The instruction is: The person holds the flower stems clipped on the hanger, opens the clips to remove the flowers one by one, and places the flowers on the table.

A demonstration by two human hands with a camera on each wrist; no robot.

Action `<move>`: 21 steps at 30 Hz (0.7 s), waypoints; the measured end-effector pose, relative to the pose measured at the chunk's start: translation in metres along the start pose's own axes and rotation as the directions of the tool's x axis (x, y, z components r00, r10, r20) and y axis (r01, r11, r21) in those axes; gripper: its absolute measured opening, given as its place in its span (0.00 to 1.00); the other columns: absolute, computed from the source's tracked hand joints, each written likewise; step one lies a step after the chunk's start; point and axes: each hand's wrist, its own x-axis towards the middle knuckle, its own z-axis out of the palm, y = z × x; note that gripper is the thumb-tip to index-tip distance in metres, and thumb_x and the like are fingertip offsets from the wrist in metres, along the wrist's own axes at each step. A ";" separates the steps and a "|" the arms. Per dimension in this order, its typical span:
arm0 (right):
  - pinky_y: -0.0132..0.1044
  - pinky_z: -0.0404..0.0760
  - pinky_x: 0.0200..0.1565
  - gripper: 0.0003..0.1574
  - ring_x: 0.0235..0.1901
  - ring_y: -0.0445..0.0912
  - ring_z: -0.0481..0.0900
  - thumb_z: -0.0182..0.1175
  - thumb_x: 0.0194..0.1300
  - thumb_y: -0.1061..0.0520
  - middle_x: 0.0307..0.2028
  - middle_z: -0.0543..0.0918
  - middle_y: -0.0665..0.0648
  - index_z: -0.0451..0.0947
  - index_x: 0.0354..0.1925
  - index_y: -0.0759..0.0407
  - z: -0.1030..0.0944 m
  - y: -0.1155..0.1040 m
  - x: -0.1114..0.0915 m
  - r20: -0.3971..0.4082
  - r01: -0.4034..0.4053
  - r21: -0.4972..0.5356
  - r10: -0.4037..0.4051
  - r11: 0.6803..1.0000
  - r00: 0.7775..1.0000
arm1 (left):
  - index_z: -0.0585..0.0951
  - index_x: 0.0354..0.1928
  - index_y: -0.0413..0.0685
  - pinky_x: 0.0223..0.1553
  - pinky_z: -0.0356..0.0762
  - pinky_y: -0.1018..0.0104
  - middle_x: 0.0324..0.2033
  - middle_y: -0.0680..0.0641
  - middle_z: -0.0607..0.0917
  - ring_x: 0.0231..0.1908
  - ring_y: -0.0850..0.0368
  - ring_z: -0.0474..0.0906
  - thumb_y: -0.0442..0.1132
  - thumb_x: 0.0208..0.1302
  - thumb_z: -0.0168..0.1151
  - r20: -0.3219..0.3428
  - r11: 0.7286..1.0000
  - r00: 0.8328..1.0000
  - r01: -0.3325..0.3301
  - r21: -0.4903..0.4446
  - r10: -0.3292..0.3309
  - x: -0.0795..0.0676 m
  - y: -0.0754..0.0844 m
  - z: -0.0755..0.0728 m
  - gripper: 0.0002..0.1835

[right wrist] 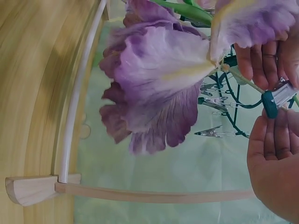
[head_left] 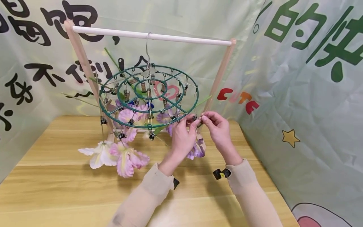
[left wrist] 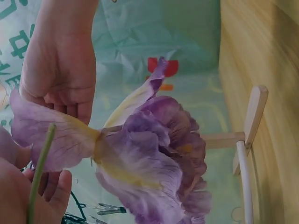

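Note:
Both hands meet at the right edge of a round green clip hanger hung with metal clips. My left hand pinches a small metal clip with dark green tips. My right hand has its thumb and forefinger curled at the same clip, with fingertips against its tip end in the right wrist view. A purple artificial iris hangs head down beside the hands, its stem running to the clip. In the left wrist view its petals partly hide the right fingers.
The hanger's hook sits over a white rod on wooden posts. Pink irises and a white iris hang from other clips above the wooden table. Printed cloth encloses the back and sides.

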 end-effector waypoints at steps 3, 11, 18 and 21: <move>0.33 0.85 0.47 0.08 0.38 0.41 0.83 0.60 0.74 0.68 0.37 0.87 0.47 0.78 0.46 0.77 0.000 0.000 -0.001 -0.001 0.010 0.016 -0.010 1.000 1.000 | 0.83 0.52 0.34 0.45 0.84 0.51 0.37 0.40 0.88 0.38 0.44 0.85 0.39 0.72 0.66 -0.021 0.999 0.999 -0.024 -0.021 0.024 0.001 -0.002 0.001 0.15; 0.32 0.85 0.47 0.03 0.39 0.41 0.85 0.60 0.74 0.69 0.36 0.87 0.49 0.80 0.43 0.72 0.002 0.002 -0.002 -0.004 0.015 0.055 -0.015 0.998 1.000 | 0.85 0.47 0.34 0.40 0.85 0.58 0.35 0.40 0.89 0.36 0.45 0.86 0.36 0.69 0.68 -0.067 0.996 0.996 -0.058 -0.062 0.054 0.002 -0.007 0.001 0.11; 0.32 0.85 0.48 0.08 0.39 0.41 0.85 0.60 0.73 0.70 0.37 0.87 0.48 0.77 0.45 0.79 0.004 0.002 -0.007 -0.020 0.020 0.058 -0.019 0.998 1.000 | 0.86 0.46 0.35 0.42 0.86 0.57 0.36 0.40 0.89 0.37 0.45 0.87 0.36 0.68 0.69 -0.055 0.995 0.997 -0.059 -0.075 0.055 0.002 -0.010 -0.002 0.11; 0.31 0.85 0.48 0.09 0.39 0.40 0.85 0.61 0.72 0.70 0.38 0.88 0.47 0.77 0.44 0.80 0.006 0.003 -0.008 -0.041 0.031 0.064 -0.029 0.997 0.999 | 0.86 0.46 0.36 0.40 0.85 0.55 0.36 0.41 0.90 0.37 0.45 0.86 0.36 0.67 0.69 -0.053 0.997 0.998 -0.046 -0.060 0.043 0.001 -0.010 -0.003 0.10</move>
